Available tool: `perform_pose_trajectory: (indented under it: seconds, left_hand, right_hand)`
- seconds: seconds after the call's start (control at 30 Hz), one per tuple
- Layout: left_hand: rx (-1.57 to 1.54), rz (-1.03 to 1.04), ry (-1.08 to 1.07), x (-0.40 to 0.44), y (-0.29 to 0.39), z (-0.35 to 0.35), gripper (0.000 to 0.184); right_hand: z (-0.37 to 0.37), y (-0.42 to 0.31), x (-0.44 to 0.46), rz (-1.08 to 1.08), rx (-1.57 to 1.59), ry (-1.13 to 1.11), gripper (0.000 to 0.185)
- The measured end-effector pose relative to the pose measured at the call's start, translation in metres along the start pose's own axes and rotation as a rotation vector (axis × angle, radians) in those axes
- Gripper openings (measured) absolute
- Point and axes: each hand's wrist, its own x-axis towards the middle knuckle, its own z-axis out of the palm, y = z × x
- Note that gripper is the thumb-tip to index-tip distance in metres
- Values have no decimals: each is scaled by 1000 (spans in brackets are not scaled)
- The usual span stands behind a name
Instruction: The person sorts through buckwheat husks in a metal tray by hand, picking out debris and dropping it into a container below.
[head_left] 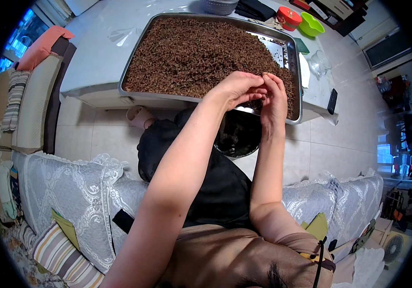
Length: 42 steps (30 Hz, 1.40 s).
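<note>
A large metal tray [125, 72] heaped with small dark brown pieces [186, 53] stands on the white table. Over its near right part my left hand [239, 89] and my right hand [274, 93] meet at the fingertips. Both hands have their fingers drawn together in a pinch, and what lies between them is too small to make out. The tray's bare metal shows at the upper right. Below my hands, between my forearms, is a dark round container [238, 137], its inside mostly black.
Behind the tray are a red round box [289, 18], a green bowl [311, 25] and a grey basket [219, 6]. A clear glass dish [319, 62] and a black phone-like object [332, 101] lie right of it. A lace-covered sofa [71, 182] is around me.
</note>
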Motion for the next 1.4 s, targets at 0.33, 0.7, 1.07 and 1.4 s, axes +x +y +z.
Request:
perform_pose_trajectory:
  seconds: [0.33, 0.7, 1.07, 1.4]
  left_hand:
    - [144, 61, 26, -4, 8, 2, 13]
    - [490, 183, 245, 12, 1, -6, 15]
    - [418, 289, 270, 9, 7, -2, 43]
    - [330, 286, 341, -6, 16, 3, 43]
  right_hand:
    - [0, -4, -3, -52, 92, -121, 14]
    - [-15, -23, -2, -210, -221, 4, 18]
    - [-50, -70, -37, 70, -1299, -525, 11]
    - [-17, -21, -20, -482, -1518, -381, 10]
